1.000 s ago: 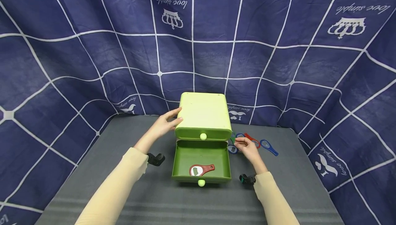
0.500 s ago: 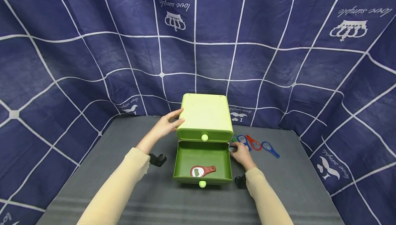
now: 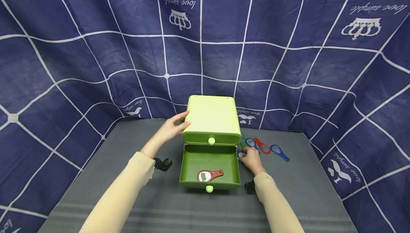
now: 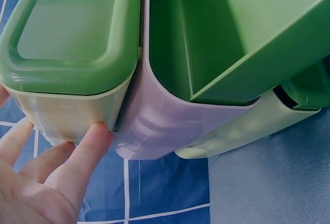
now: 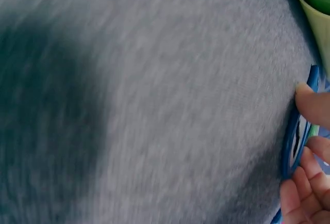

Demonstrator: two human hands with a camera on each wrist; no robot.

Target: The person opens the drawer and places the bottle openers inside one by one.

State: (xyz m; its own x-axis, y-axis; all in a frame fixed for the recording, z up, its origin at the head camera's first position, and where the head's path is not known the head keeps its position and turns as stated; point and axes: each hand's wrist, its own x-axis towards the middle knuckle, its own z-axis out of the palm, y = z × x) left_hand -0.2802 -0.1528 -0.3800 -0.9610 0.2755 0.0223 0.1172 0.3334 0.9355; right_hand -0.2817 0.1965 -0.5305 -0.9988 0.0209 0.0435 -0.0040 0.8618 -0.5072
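A small drawer cabinet [image 3: 212,115] with a pale yellow-green top stands on the grey table. Its middle drawer [image 3: 208,159] is pulled out, and a dark red bottle opener [image 3: 217,174] lies in it. Against the cabinet's left side rests my left hand [image 3: 169,130], its fingertips touching the upper wall. My right hand [image 3: 251,162] is low at the right side of the cabinet. In the right wrist view, its thumb and fingers pinch the edges of a blue bottle opener [image 5: 290,149], partly hidden by the hand.
Just beyond the right hand lie a red bottle opener [image 3: 262,146], a blue bottle opener [image 3: 279,152], another blue bottle opener [image 3: 251,143] and a green one [image 3: 243,142] partly behind the cabinet. A blue patterned cloth [image 3: 221,62] hangs behind and at the sides.
My right hand has moved down and slightly left, closer to the cabinet, and taken hold of a blue bottle opener there. The left hand stays on the cabinet's side.
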